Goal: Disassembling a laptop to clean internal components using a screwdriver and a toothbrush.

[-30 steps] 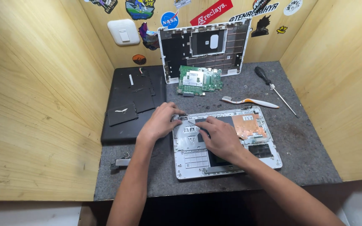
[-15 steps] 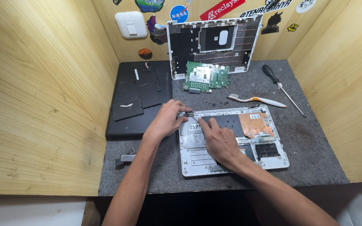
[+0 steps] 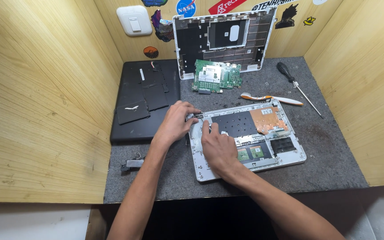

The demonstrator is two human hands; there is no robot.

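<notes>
Two hands meet at one small dark part (image 3: 195,116), which sits at the upper left corner of the white laptop base (image 3: 245,138). This base lies open in the middle of the grey mat (image 3: 334,160), and its long axis runs from about 8 o'clock to 2 o'clock, a little tilted.

From the left hand (image 3: 174,124) the small part lies at 3 o'clock, touching the fingertips; the fingers are curled around it in a pinch, so the left hand is the nearer one. From the right hand (image 3: 218,146) the part lies at about 11 o'clock. The right hand rests flat on the base with the index finger stretched toward the part; whether it touches the part cannot be told, and it holds nothing.

At 12 o'clock from the base lies a green circuit board (image 3: 216,76), and behind it a white cover (image 3: 192,44) leans on the wooden wall. At 10 o'clock lies a black panel (image 3: 145,102). At 1 o'clock lie a white and orange pry tool (image 3: 272,98) and a screwdriver (image 3: 296,86).
</notes>
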